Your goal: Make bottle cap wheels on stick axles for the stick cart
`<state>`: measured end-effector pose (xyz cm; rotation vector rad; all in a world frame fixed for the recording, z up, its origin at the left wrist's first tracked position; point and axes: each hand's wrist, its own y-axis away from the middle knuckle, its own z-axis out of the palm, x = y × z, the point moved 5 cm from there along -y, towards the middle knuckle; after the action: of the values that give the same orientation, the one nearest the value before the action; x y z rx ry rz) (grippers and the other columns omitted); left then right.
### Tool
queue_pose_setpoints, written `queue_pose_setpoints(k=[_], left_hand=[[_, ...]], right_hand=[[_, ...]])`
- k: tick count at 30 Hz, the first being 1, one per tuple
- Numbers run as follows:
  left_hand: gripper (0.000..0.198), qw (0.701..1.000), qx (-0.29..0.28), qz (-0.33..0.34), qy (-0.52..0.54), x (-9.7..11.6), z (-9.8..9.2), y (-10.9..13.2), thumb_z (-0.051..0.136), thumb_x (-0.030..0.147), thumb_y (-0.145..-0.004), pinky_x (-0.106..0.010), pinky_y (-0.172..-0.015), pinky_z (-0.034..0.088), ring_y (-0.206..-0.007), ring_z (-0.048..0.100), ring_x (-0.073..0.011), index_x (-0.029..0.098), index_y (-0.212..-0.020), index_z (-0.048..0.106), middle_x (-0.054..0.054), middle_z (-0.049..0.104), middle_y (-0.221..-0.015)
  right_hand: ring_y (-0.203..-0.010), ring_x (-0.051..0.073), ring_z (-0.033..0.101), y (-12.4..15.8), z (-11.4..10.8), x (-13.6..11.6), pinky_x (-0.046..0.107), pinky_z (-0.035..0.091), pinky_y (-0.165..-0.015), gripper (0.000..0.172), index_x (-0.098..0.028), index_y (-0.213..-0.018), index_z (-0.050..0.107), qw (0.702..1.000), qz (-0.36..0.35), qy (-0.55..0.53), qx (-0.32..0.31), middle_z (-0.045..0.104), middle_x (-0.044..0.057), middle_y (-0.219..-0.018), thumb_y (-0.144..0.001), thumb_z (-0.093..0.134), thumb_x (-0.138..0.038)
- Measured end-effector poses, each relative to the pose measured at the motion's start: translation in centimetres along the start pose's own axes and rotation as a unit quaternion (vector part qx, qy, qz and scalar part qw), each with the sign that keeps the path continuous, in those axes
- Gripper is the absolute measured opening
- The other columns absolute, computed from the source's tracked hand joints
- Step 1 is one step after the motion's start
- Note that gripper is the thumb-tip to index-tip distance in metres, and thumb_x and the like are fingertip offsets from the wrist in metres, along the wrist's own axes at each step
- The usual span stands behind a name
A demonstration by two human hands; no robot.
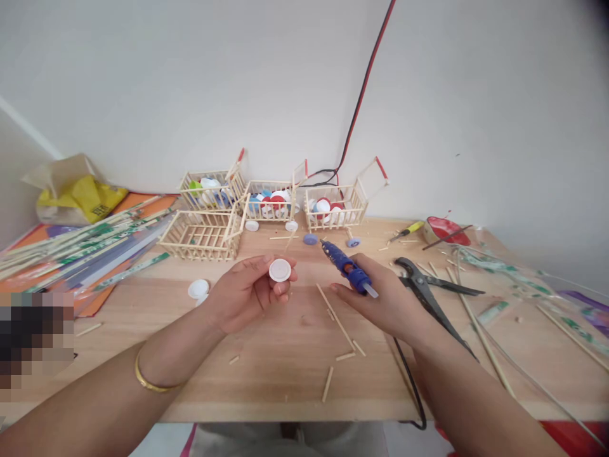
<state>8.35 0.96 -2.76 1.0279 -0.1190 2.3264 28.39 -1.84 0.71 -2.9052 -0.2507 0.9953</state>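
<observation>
At the bottom of the frame the pale wooden table [266, 406] ends just under both forearms; the thin black cord [410, 387] drops over that edge and could snag, I judge, jerking the tool; mid-frame, the left hand [242, 292] pinches a round white plastic cap [280, 270] in its fingertips; the right hand [387, 303] clasps a blue glue gun [346, 269], whose nozzle could burn nearby fingers; open black scissors [431, 289] crowd the right; bare wood lies lower centre; small stick-built carts [271, 206] close off the back.
</observation>
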Motion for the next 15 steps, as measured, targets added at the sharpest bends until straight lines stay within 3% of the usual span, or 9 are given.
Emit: queue_pose_setpoints(k=[8,15], left_hand=[[0.022,1.0,0.001,0.002,-0.004,-0.1,0.0,0.0,0.061,0.023,-0.083,-0.023,-0.056,0.054,-0.06,0.056,-0.01,0.005,-0.093,0.068,-0.012,0.067,-0.084],[0.023,1.0,0.01,0.005,-0.011,-0.2,-0.3,0.0,0.058,0.022,-0.084,-0.026,-0.066,0.057,-0.067,0.059,-0.012,0.006,-0.098,0.068,-0.012,0.067,-0.09]], right_hand=[[-0.062,0.012,0.051,0.3,-0.2,0.1,0.025,0.041,-0.057,0.025,-0.019,-0.08,0.054,0.994,0.028,-0.1,0.016,0.056,-0.001,-0.072,-0.078,0.063,-0.042],[-0.057,0.011,0.048,0.5,0.0,-1.2,0.024,0.038,-0.053,0.022,-0.019,-0.074,0.053,0.98,-0.048,-0.188,-0.039,0.052,-0.001,-0.066,-0.08,0.062,-0.039]])
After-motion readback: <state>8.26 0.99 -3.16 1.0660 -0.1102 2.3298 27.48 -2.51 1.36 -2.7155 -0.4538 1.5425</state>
